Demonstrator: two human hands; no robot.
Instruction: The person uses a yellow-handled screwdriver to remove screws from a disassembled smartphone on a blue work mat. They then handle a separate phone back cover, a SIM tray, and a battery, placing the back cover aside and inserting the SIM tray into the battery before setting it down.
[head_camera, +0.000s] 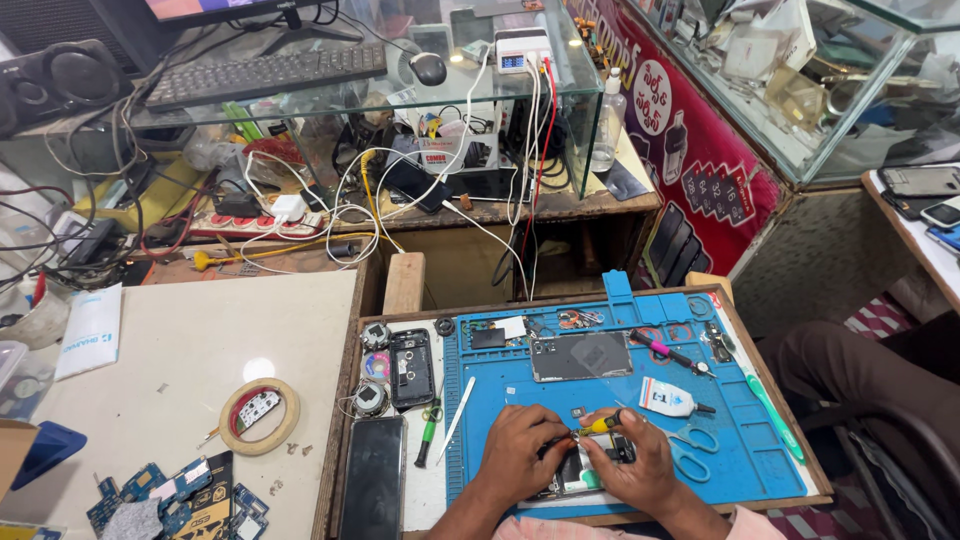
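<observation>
**Opened phone under both hands on the blue mat**

Opened phone (590, 468) lies at the near edge of the blue work mat (740, 450), partly hidden by both hands. Right hand (640, 465) rests on the phone's right side, fingers pinched around a yellow-handled screwdriver (598, 425), tip pointing left over the phone. Left hand (515, 450) sits on the phone's left side, fingers curled close, tips touching the phone near the screwdriver tip; whether they grip anything small, cannot tell.

Just right of the phone: scissors (690, 445). Beyond the phone, toward the mat's far side: a small white glue bottle (668, 398), a grey back panel (580, 355). Left of the phone, off the mat: white spudger (458, 405), green-handled screwdriver (428, 432), a dark phone (372, 478) face up. Well left of it, a tape roll (259, 416).
</observation>
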